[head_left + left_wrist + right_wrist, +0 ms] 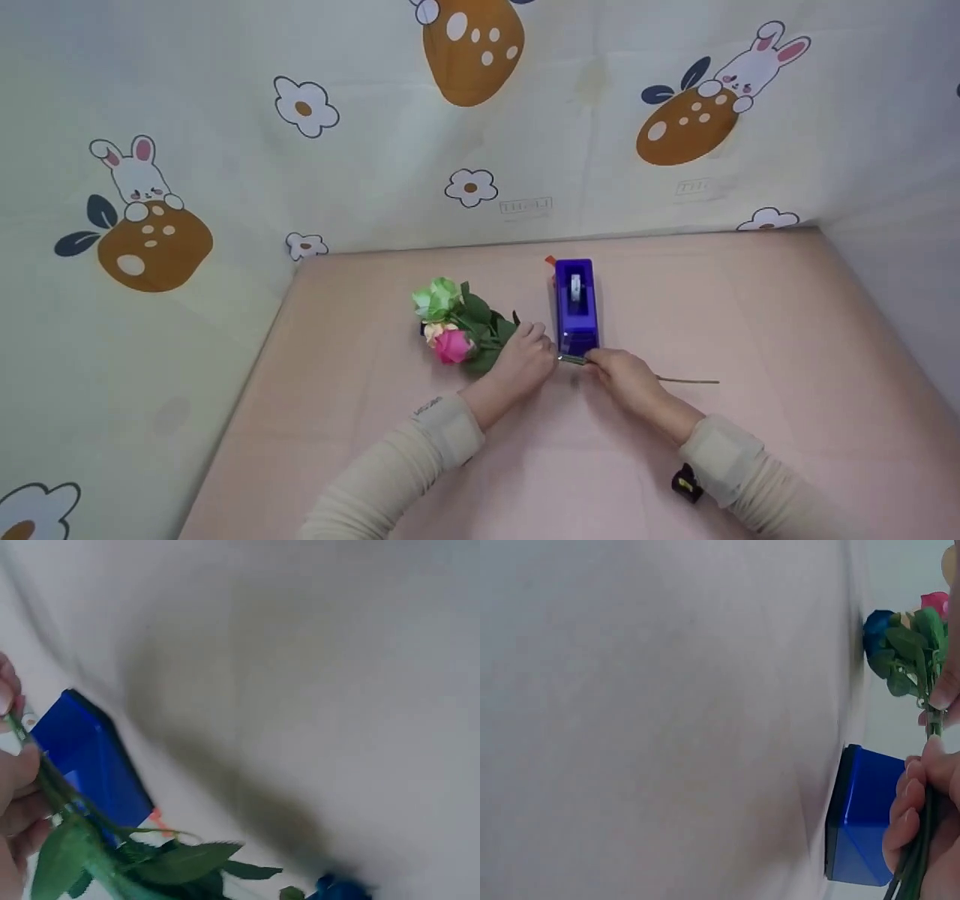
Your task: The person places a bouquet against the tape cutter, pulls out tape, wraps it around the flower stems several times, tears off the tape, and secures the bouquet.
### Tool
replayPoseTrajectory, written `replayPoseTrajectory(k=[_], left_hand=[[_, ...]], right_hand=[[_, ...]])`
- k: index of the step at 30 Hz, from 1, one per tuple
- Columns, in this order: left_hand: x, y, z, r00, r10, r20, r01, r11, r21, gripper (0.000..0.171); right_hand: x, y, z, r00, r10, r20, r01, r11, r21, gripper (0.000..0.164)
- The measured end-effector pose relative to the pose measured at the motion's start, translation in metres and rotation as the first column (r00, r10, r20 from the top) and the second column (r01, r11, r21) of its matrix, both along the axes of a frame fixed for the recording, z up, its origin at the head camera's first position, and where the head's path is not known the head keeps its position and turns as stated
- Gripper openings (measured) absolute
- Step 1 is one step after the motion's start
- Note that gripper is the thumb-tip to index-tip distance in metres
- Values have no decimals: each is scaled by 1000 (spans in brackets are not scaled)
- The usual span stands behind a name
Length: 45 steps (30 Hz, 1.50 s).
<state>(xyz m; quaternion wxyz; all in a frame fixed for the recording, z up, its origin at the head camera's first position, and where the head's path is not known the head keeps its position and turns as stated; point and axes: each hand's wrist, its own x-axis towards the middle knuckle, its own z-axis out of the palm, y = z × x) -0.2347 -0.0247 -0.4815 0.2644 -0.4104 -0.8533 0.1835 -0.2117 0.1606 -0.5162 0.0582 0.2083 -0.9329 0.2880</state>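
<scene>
A bunch of flowers with green, cream and pink (453, 347) heads lies sideways, blooms to the left; a blue flower (879, 634) shows in the right wrist view. My left hand (529, 355) grips the green stems (54, 784) just below the leaves (180, 864). Farther down, my right hand (628, 381) holds the same stems, fingers curled round them, and a thin brown stem end (694, 381) sticks out to the right. Between the hands a shiny, clear-looking band (934, 720) wraps the stems. Right behind them stands a blue tape dispenser (576, 319).
An orange strip (550, 261) pokes out behind the dispenser's left side. A small black object with a yellow mark (685, 484) is beside the right sleeve. The pink-covered table (360, 457) meets a printed cloth wall (390, 150) at the back.
</scene>
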Motion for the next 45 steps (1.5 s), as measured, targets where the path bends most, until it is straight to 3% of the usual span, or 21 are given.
replayPoseTrajectory(k=[3,8,13,15,19,22,28,32,37,42,45], left_hand=[[-4,7,14,991,60,123,-47,993,-104,17],[-14,15,31,937,156,313,-69,960,-272,16],[-21,18,33,893,184,410,-73,959,-273,31],[-21,18,31,889,195,415,-89,961,-261,30],[-17,16,25,915,199,352,-119,965,-235,25],[-15,13,19,947,176,269,-128,974,-187,18],[-11,11,5,991,103,81,-97,993,-72,10],[-10,10,-4,999,41,-29,-41,999,15,8],[-11,10,-12,996,17,-86,-10,996,86,10],[-10,14,-13,994,78,-79,-68,991,118,11],[-9,16,-8,992,123,-34,-118,985,129,8]], right_hand=[[0,-1,2,998,-7,-56,7,1000,5,7],[-1,0,3,991,9,-133,-8,1000,10,8],[-3,1,1,992,-16,-129,11,999,-40,8],[-3,0,1,994,-35,-103,29,998,-54,7],[-6,-1,3,998,-69,-9,68,997,-42,5],[-10,1,5,995,-71,76,72,997,-20,5],[-17,7,5,981,29,194,-23,999,-35,18],[-21,11,3,969,96,226,-80,994,-80,27],[-23,13,1,978,108,180,-85,988,-130,22],[-23,12,-1,991,91,99,-74,984,-161,15],[-23,13,-1,993,74,87,-58,982,-180,13]])
